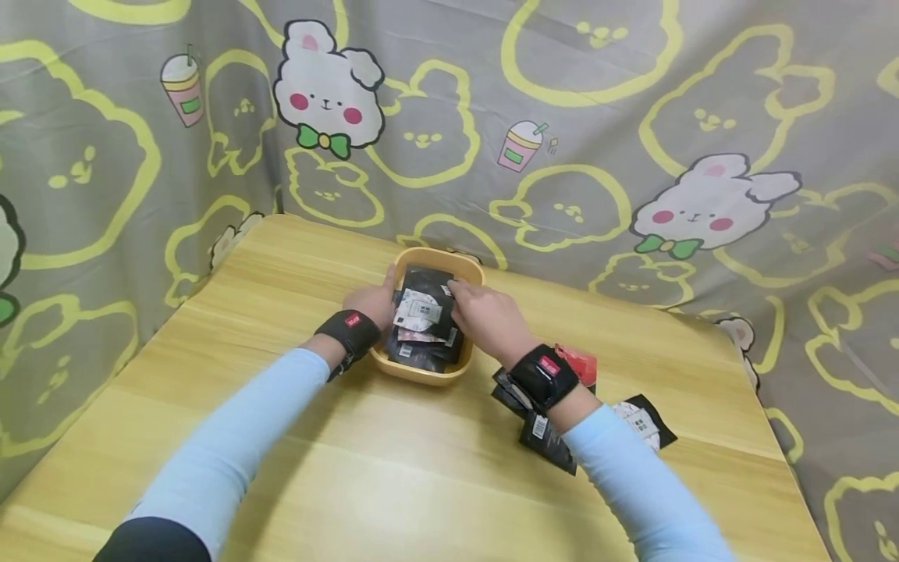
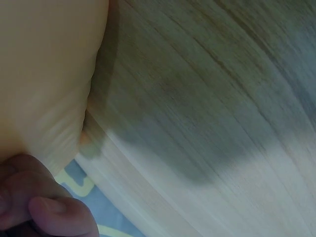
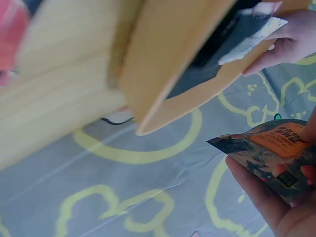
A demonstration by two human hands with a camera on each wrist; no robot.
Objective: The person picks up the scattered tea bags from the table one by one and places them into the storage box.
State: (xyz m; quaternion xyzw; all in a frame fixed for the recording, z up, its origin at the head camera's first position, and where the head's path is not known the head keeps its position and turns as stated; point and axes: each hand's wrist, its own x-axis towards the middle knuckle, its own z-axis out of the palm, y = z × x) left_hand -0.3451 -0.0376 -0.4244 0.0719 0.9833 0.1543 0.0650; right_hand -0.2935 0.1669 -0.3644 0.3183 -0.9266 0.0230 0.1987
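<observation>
An orange-yellow plastic bin (image 1: 424,378) stands toward the back of the table and contains several flat sachets (image 1: 421,355), mostly black, one with a white label. At its left rim, my left hand (image 1: 372,304) grips the side; curled fingers (image 2: 64,215) show beside the bin's outer wall (image 2: 44,79) in the left wrist view. My right hand (image 1: 495,320) is over the bin's right side. It pinches a dark sachet (image 3: 276,143) with an orange label and a leafy print, best seen in the right wrist view, between thumb and fingers.
Right of the bin, partly under my right forearm, lie black sachets (image 1: 548,445), a red packet (image 1: 579,363) and a black sachet with a white label (image 1: 649,421). A grey curtain (image 1: 449,117) with cartoon prints hangs along the wooden table's (image 1: 393,468) back and sides.
</observation>
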